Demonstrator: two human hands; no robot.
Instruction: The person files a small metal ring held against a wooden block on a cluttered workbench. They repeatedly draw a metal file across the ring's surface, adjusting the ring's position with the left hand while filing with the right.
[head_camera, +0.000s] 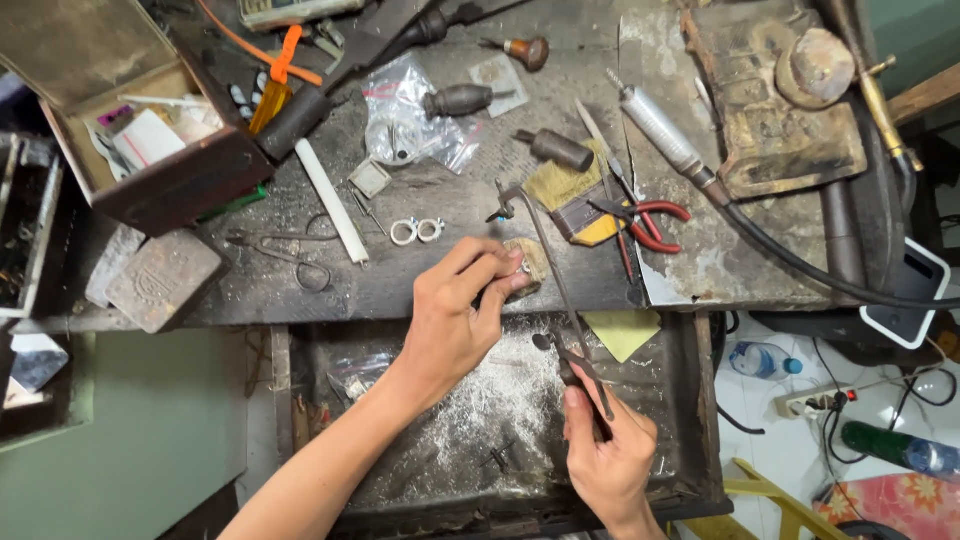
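Left hand (455, 315) pinches a small metal piece (521, 266) against the worn wooden bench peg (532, 268) at the front edge of the dark scarred workbench (440, 280) — fingers closed tight on it. Right hand (610, 450) is wrapped shut round the handle of a thin-framed black jeweller's saw (560, 290), its blade end up at the piece. Pale filings cover the metal catch tray (480, 400) below, so cutting looks underway — cut depth can't be told. Two small silver rings (417, 231) lie apart on the bench, untouched.

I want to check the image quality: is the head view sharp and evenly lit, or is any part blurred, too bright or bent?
Head view: left hand and saw frame sharp; light even, soft shadows; white device at the right edge overbright; bench edges bend slightly.
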